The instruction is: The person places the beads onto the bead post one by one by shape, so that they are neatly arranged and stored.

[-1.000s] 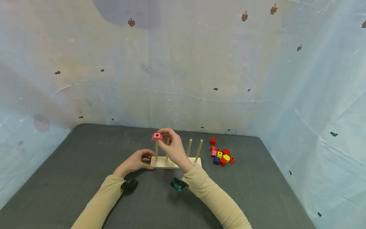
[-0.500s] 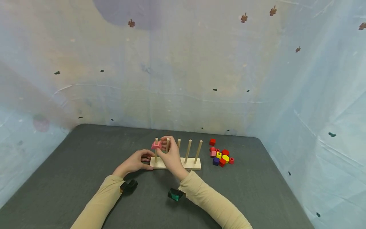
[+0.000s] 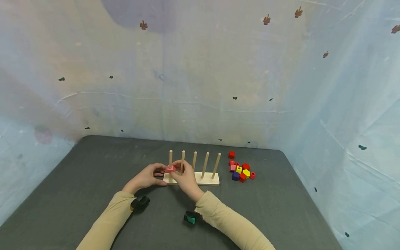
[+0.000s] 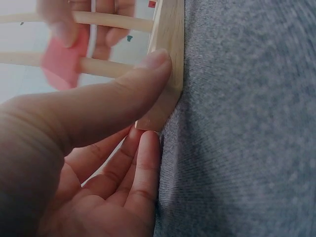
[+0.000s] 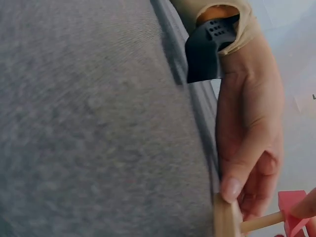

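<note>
A pale wooden peg stand (image 3: pixel 207 180) with several upright pegs lies on the dark table. My left hand (image 3: pixel 148 177) grips its left end, the thumb on the front edge and the fingers at the end, as the left wrist view shows. A pink block (image 3: pixel 169 169) with a hole is threaded on the leftmost peg (image 3: pixel 170 158), partway down and above the base. Between thumb and fingers my right hand (image 3: pixel 187 181) pinches this block. In the right wrist view only a bit of that hand shows, on the pink block (image 5: pixel 290 212) at the lower right.
To the right of the stand lies a loose cluster of small blocks: a yellow hexagon (image 3: pixel 246 173), a dark blue block (image 3: pixel 235 176), a pink cube (image 3: pixel 232 168) and several red pieces. One red cube (image 3: pixel 231 155) sits farther back. A pale patterned curtain (image 3: pixel 193 69) hangs behind the table.
My right hand has lowered the pink block from the tip of the leftmost peg, down along it toward the base. The left hand stays at the stand's end.
</note>
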Demonstrator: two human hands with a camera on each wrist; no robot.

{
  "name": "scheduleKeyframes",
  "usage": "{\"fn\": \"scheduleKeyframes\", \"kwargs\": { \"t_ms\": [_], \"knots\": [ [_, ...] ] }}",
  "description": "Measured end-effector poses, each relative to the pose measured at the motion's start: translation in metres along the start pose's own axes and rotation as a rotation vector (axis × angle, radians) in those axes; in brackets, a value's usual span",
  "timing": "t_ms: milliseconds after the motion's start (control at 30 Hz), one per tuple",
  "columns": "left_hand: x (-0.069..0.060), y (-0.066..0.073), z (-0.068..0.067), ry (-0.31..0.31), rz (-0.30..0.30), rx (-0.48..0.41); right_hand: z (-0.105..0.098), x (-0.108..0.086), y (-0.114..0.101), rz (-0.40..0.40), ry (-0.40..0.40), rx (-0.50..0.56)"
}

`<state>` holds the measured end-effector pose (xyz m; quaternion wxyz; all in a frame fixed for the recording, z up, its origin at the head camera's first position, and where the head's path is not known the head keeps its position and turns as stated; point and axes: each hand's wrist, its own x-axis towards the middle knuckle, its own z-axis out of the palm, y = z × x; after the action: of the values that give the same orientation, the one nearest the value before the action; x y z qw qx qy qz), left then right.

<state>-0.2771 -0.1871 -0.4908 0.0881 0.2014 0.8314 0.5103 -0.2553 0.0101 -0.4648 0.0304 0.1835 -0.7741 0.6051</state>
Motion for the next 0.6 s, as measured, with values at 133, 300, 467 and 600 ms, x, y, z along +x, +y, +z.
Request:
{"fn": "scheduleKeyframes", "kwargs": {
  "t_ms": [133,300,467,600],
  "knots": [
    [0.000,0.001,0.000,-0.002,0.013,-0.002,0.000,-0.001,0.007,-0.004,-0.021,-0.044],
    [-0.001,0.002,0.001,-0.001,0.015,0.000,0.000,-0.001,0.013,-0.008,-0.034,-0.107],
    [-0.001,0.002,0.001,-0.003,0.011,0.014,0.000,-0.001,0.016,-0.014,-0.028,-0.171],
    [-0.001,0.003,0.001,-0.005,0.009,0.015,0.001,-0.001,0.017,-0.003,-0.024,-0.181]
  ]
}}
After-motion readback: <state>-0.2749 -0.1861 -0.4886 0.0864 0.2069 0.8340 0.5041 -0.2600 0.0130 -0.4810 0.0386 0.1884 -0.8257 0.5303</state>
